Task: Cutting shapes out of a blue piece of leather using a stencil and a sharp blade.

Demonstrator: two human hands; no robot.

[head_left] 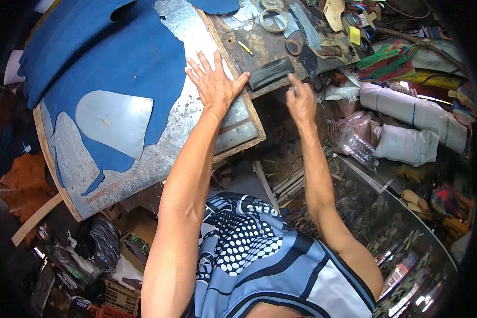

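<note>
My left hand [215,85] lies flat with fingers spread on the metal-topped board [170,135], just right of the edge of a large blue leather sheet [159,58]. On that sheet rests a pale template [114,117] with one rounded end. My right hand [302,103] is above the near edge of the wooden bench, its index finger stretched forward and the other fingers curled. Whatever those fingers may hold is hidden. Close to that fingertip, at the bench edge, sits a dark oblong block or case [271,73]; I cannot tell which.
A wooden strip frames the board [262,137]. On the bench are a yellow pen-like tool [245,49], tape rolls [274,19] and a brown ring [293,47]. White wrapped rolls [413,112] and a clear plastic bottle [360,149] lie right, beside a glass-like panel [373,212].
</note>
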